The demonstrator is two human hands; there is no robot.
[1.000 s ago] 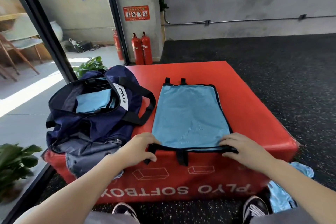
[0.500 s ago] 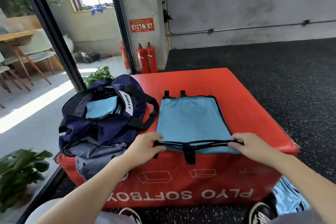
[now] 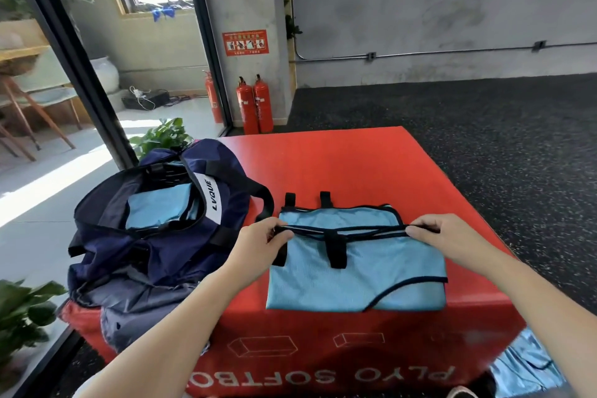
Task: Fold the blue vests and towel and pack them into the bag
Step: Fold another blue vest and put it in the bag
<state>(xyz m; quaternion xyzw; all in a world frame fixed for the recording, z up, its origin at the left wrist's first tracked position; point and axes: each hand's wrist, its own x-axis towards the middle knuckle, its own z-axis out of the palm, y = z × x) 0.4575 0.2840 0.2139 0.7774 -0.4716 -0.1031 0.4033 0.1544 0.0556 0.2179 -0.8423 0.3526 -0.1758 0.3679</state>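
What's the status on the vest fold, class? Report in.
Left hand and right hand pinch the vest edge, mid-fold on the red box. Bag open alongside. Nothing in the way.

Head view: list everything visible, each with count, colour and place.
light blue mesh vest with black trim: 1, on the box, near edge being folded away
navy duffel bag: 1, open, on the box's left, blue fabric inside
red soft plyo box: 1, centre
blue cloth on the floor: 1, lower right
red fire extinguishers: 3, by the pillar
green plants: 2, left
left hand: pinches the vest's edge
right hand: pinches the same edge
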